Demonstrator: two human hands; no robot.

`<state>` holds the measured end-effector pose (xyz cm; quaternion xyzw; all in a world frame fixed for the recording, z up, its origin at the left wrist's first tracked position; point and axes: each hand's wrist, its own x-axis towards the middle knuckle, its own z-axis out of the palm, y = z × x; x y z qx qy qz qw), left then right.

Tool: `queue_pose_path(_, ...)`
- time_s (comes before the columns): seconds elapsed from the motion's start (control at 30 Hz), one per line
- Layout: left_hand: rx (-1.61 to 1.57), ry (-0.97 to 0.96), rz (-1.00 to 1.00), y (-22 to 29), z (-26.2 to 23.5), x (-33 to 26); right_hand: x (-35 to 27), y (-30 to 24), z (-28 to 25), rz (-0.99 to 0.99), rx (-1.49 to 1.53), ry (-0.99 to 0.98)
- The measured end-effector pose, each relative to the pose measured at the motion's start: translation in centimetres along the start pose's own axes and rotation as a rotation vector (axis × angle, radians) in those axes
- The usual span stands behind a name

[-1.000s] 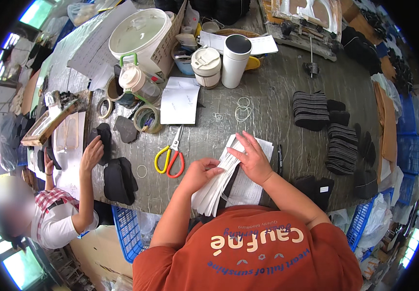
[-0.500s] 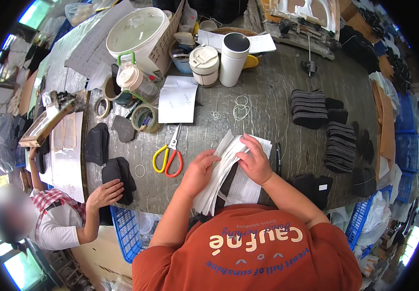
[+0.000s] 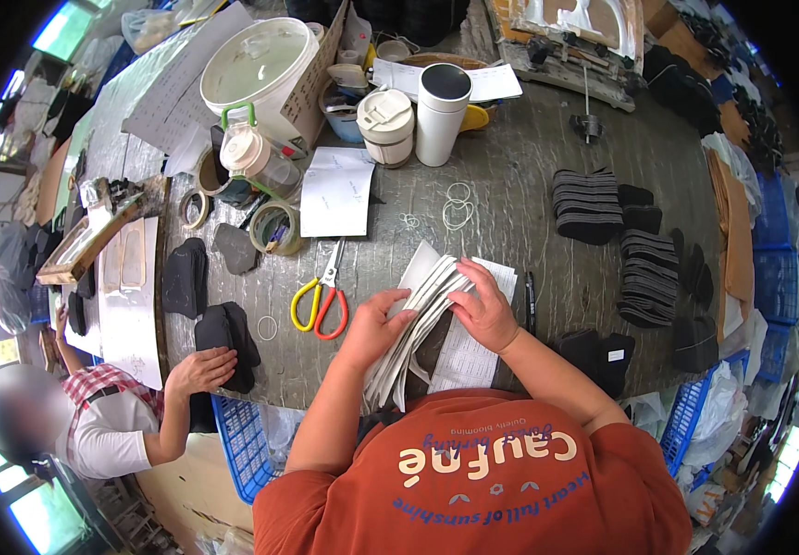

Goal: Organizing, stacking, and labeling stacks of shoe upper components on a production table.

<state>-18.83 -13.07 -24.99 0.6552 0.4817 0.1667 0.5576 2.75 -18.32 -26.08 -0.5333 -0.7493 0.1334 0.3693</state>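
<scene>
A fanned stack of thin white sheets (image 3: 406, 340) stands slanted on the table in front of me. My right hand (image 3: 484, 307) grips its upper right end, with the thumb on the near side and the fingers over the top. Against the stack's left edge is my left hand (image 3: 379, 324), its thumb and fingers apart. One sheet (image 3: 420, 265) leans off the stack at the upper left. A printed paper (image 3: 470, 356) lies under the right side, with a dark piece partly hidden beneath the stack.
Left of my hands lie scissors (image 3: 325, 294) with yellow and red handles. A black pen (image 3: 530, 303) is at the right, before piles of dark pads (image 3: 649, 277). Cups (image 3: 444, 116) and a white bucket (image 3: 256, 69) stand behind. A co-worker's hand (image 3: 203, 372) rests on dark pads at left.
The stack has fanned out further between my hands. My left thumb and fingers have parted from the sheets they pinched, and one sheet now leans away at the upper left.
</scene>
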Motion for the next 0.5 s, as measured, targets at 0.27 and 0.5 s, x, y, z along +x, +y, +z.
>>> queue_pose_path(0.27, 0.065, 0.039, 0.042, -0.23, 0.38, -0.07, -0.18, -0.04, -0.1, 0.0, 0.002, 0.021)
queue_pose_path(0.5, 0.107, 0.055, 0.076, 0.26, 0.36, -0.19, -0.43, 0.03, -0.32, -0.004, 0.0, 0.01)
